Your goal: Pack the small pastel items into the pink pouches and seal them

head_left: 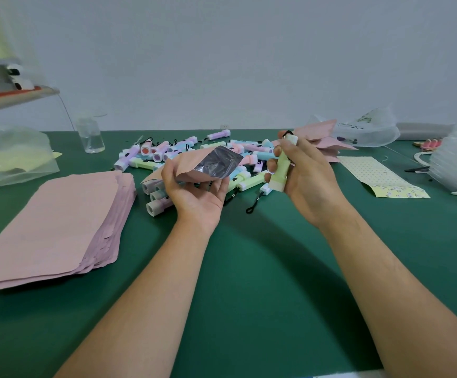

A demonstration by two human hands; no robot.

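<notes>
Fingers of the right hand (pixel 301 170) curl around a green flashlight (pixel 282 166), just beside the open pouch (pixel 208 165) pinched by the left hand (pixel 194 192).

Green table (pixel 249 268), clear jar (pixel 90 135) back left, plastic bag (pixel 9 156) far left, dotted yellow sheet (pixel 372 173) right

Pink pouch (pixel 194 170), open and silvery inside, above the heap of pastel items (pixel 140 162), perhaps torches; green item (pixel 282 165) upright
</notes>
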